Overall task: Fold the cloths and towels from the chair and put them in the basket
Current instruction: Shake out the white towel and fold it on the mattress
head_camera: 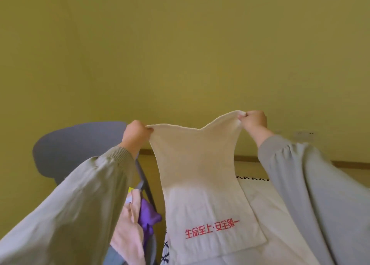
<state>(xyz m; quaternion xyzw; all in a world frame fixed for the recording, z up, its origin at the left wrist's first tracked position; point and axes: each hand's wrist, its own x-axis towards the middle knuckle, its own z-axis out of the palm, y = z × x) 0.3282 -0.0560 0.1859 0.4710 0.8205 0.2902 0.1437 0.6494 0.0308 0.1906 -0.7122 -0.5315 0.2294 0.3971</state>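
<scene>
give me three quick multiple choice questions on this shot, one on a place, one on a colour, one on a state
1. Where is the purple cloth?
A) left of the towel
B) right of it
C) on top of it

2. The towel's lettering is
A) blue
B) red
C) green

3. The towel is
A) folded small
B) dropped on the floor
C) held spread by both hands

Answers:
1 A, it sits by the pink cloth, left of the towel.
2 B, red characters near the lower edge.
3 C, the left hand and right hand each grip a top corner.
</scene>
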